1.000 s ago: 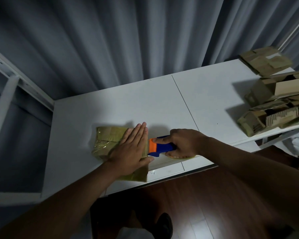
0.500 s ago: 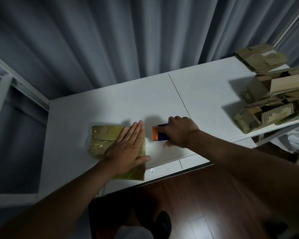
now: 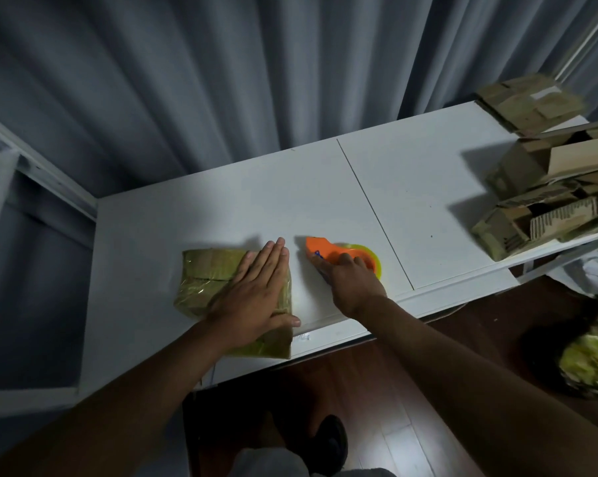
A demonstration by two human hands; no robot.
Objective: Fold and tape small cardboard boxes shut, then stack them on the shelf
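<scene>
While pressing the box (image 3: 218,287) flat at lower centre-left of the frame, keep the left hand (image 3: 256,297) spread, fingers straight, palm down on its taped top. Just right of it, apart on the white bench (image 3: 411,187), right hand (image 3: 351,280) curled round the dispenser (image 3: 339,254). Best to smooth the tape toward the edges, holding firm to stop sliding, before lifting. Loose cardboard (image 3: 545,197) heaped at upper right.
</scene>
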